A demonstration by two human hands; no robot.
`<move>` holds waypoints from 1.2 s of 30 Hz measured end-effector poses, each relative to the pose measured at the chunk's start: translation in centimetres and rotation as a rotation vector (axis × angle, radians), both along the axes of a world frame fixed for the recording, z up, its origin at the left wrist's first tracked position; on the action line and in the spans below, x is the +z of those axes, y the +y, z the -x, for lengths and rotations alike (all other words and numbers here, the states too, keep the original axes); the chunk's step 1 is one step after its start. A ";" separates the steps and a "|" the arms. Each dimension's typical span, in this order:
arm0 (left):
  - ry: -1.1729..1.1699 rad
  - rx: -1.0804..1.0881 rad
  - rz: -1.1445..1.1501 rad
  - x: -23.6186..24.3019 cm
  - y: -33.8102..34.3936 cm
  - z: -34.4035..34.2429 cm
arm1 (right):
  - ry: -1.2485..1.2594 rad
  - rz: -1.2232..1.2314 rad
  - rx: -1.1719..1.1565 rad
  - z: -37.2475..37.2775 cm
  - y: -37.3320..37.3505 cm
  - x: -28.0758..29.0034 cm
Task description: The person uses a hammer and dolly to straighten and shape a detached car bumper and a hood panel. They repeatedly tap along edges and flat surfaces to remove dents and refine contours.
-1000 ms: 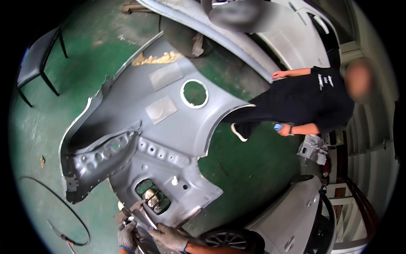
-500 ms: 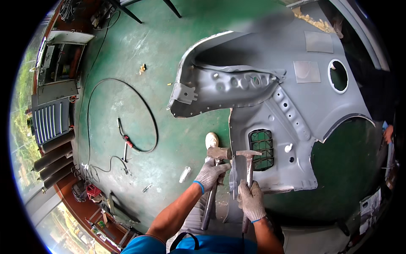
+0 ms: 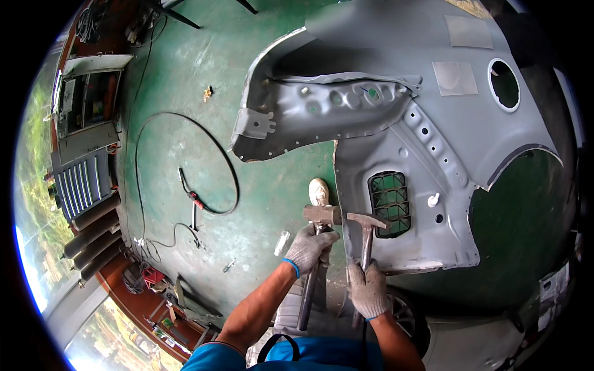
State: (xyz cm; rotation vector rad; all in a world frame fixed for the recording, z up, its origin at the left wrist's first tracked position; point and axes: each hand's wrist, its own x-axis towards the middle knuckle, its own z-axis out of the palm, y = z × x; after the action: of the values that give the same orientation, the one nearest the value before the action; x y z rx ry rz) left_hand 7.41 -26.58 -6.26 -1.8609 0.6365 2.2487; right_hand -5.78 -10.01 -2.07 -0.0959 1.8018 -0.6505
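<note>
A large grey car body panel [image 3: 427,241] fills the right half of the view, with a gridded vent opening [image 3: 390,204] in its lower part. My left hand [image 3: 309,250], in a knitted glove, is closed around the handle of a sledgehammer [image 3: 322,214] whose heavy head is against or very near the panel's left edge. My right hand [image 3: 369,289], gloved too, grips a body hammer [image 3: 367,221] by its shaft. The head of that hammer lies over the panel just inside the same edge. Both handles point down toward me.
A welding torch [image 3: 195,200] and its looped black cable [image 3: 237,179] lie on the green floor to the left. Beyond stand a blue drawer unit [image 3: 83,183] and dark gas cylinders [image 3: 93,235]. My shoe [image 3: 318,191] is by the panel edge. A car wheel [image 3: 405,315] is at lower right.
The view has turned slightly, so the panel and floor items appear shifted. Both hammers remain in my hands at the panel's left edge, and the body hammer's head is tilted more.
</note>
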 end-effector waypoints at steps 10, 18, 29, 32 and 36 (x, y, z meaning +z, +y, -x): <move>-0.011 0.052 0.000 0.2 0.5 0.3 | -0.274 -0.074 -0.131 2.2 -3.5 2.7; -0.108 0.080 -0.002 0.8 1.3 0.5 | -0.175 -0.049 0.079 -0.7 -0.9 0.3; -0.019 0.057 0.020 0.0 1.1 0.7 | -0.127 0.137 -0.500 3.1 -4.3 3.8; -0.022 0.098 0.005 -0.1 1.1 0.6 | -0.103 -0.012 0.014 1.4 -2.4 1.0; -0.033 0.119 -0.012 -0.8 1.0 -0.3 | -0.200 -0.011 -0.036 1.8 -3.3 1.6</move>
State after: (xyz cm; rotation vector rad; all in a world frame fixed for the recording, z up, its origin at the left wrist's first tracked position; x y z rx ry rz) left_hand 7.72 -25.62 -7.08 -1.9749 0.5191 2.2821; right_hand -7.62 -13.26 -0.44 0.0091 1.6173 -0.6517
